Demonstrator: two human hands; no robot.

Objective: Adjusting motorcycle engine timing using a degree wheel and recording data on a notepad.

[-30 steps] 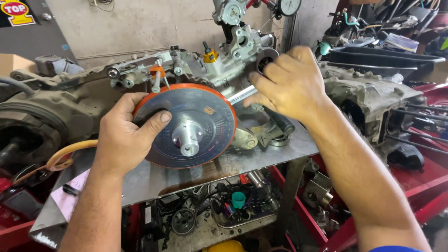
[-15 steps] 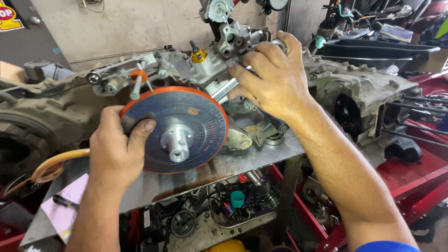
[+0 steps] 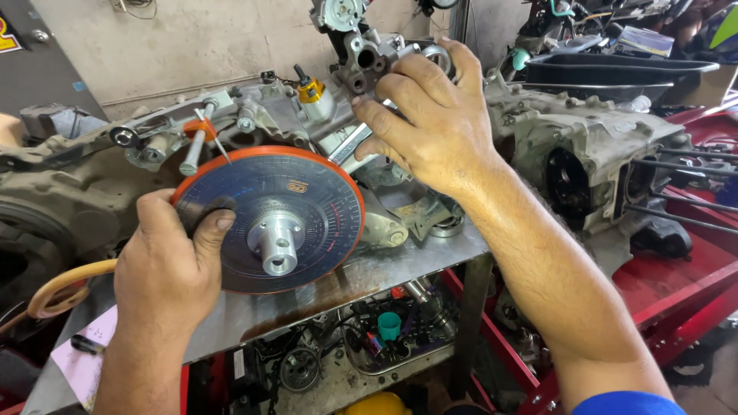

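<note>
**Head view: degree disc held at the engine, metal tool gripped above it**

Head camera looks down on the round degree disc [image 3: 269, 219], dark-faced with an orange rim and a bright metal hub [image 3: 277, 242] at its centre. It stands upright against the side of the grey engine [image 3: 254, 115], over the near edge of the metal surface [image 3: 400, 265]. Your left hand [image 3: 165, 273] grips the disc's left rim, fingers closed on it, thumb pressed on the face. Your right hand [image 3: 430, 127] is closed around a bright metal tool [image 3: 350, 146] that slants down toward the disc's upper right edge; its working end is hidden behind your fingers.

The step in hand looks like setting or reading the disc while the tool holds or turns something on the engine. A thin orange-tipped pointer [image 3: 204, 131] sits just above the rim at upper left. Your next move likely calls for steadying the disc with the left hand while the right works the tool, so the rim does not slip past the pointer.

A second engine case [image 3: 600, 154] lies to the right, a yellowish hose [image 3: 65, 284] at left, and loose parts in a tray [image 3: 384, 338] below.
</note>
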